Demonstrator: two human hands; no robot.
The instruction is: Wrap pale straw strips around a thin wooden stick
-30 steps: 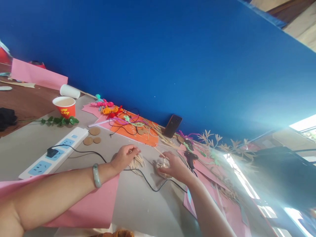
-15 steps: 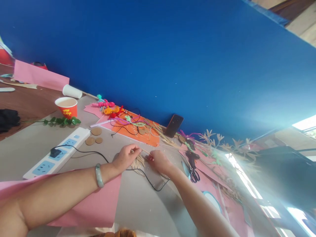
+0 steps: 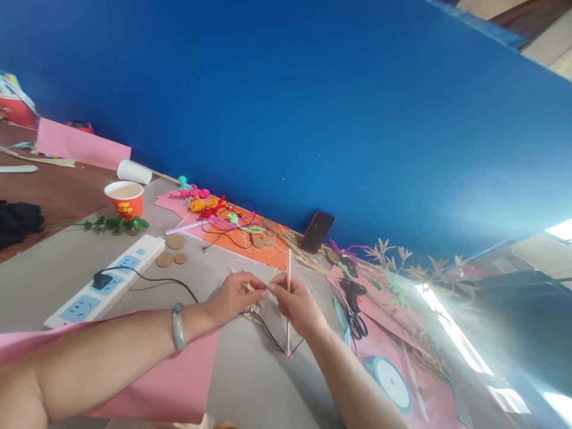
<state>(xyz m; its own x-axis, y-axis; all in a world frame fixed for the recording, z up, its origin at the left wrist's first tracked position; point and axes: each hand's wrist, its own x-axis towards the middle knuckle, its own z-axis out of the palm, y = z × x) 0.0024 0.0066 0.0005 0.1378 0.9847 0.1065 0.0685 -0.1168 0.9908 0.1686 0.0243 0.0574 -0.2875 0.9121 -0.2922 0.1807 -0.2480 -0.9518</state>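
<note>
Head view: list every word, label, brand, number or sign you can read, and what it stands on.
"EP", probably: the end of the lower yellow line on the red paper cup; its remaining letters are too blurred to read.
No other text is legible.

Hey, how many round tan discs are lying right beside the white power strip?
3: back disc, farthest from me; left disc, nearer; smallest disc, nearer and right. None there looks hidden.

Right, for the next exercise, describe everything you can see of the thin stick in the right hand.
The stick is straight, slender and pale, apparently wooden, with a small pinkish bit at its lower end. It runs up and down the picture, held in the right hand, both ends showing. Whether it touches the black cord is unclear.
</note>
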